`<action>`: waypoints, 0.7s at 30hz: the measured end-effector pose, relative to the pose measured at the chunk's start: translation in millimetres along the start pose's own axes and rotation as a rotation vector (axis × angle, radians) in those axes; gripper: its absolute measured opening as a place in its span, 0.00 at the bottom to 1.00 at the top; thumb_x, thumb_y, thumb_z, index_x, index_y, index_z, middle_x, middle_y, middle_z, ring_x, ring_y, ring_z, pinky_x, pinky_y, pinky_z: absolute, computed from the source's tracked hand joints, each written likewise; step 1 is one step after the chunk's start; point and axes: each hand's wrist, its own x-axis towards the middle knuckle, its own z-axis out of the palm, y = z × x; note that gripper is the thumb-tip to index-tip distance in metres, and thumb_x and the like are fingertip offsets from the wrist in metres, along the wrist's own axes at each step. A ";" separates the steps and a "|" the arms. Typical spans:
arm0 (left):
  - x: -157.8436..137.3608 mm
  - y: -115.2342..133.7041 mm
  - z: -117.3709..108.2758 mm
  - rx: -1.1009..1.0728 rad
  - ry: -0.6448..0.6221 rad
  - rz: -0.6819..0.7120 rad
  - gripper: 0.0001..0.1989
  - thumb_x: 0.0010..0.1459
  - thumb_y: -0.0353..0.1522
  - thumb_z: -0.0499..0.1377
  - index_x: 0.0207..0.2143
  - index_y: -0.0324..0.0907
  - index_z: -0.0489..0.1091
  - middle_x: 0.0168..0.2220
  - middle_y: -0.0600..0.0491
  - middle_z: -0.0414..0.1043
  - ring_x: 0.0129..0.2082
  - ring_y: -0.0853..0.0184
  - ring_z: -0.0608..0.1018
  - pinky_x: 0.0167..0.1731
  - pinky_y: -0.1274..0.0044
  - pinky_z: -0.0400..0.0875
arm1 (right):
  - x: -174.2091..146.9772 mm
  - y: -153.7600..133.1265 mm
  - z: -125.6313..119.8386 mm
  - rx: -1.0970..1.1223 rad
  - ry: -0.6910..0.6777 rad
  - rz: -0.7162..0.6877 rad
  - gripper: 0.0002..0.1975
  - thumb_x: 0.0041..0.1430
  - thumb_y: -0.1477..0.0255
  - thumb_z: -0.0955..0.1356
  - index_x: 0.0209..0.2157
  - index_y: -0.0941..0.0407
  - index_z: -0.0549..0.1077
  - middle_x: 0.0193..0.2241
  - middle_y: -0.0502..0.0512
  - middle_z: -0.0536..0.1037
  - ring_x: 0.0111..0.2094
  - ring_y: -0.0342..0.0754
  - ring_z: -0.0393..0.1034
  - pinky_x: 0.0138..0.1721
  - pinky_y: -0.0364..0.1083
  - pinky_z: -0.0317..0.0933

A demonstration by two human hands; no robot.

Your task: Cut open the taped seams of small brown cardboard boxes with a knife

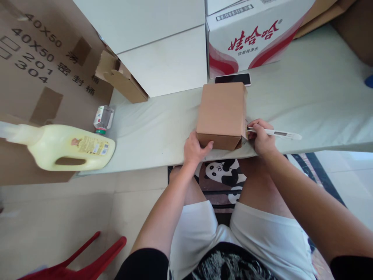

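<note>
A small brown cardboard box (222,109) sits near the front edge of the cloth-covered surface. My left hand (196,148) grips its lower left corner, thumb on the front face and fingers along the side. In my right hand (262,137) is a white utility knife (284,134), its handle pointing right. The knife's front end meets the box's right side, where the cardboard edge looks loose near the bottom corner. How far the blade enters the box is hidden. Just behind the box lies a phone (232,79) with a dark screen.
White boxes (171,62) and a red-and-white water carton (247,42) stand along the back. On the left are a pale yellow jug (96,149), a clear bottle (103,116), a cardboard piece (128,83) and a large printed carton (67,50). A red stool (96,256) is at lower left.
</note>
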 end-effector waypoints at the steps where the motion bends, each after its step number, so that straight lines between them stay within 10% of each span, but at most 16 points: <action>1: 0.1 0.3 -0.3 0.005 -0.003 -0.001 0.36 0.56 0.56 0.58 0.55 0.38 0.65 0.47 0.38 0.76 0.47 0.47 0.80 0.42 0.61 0.76 | 0.1 -0.1 0.0 -0.003 0.001 0.000 0.10 0.54 0.62 0.67 0.23 0.51 0.73 0.15 0.47 0.69 0.17 0.44 0.61 0.20 0.45 0.54; 21: 0.1 0.7 -0.6 0.057 -0.012 -0.001 0.36 0.57 0.57 0.57 0.54 0.38 0.65 0.46 0.39 0.75 0.46 0.48 0.80 0.41 0.62 0.75 | -1.4 -4.7 1.5 -0.046 0.014 0.035 0.08 0.50 0.63 0.68 0.23 0.51 0.72 0.14 0.46 0.66 0.17 0.44 0.60 0.20 0.44 0.55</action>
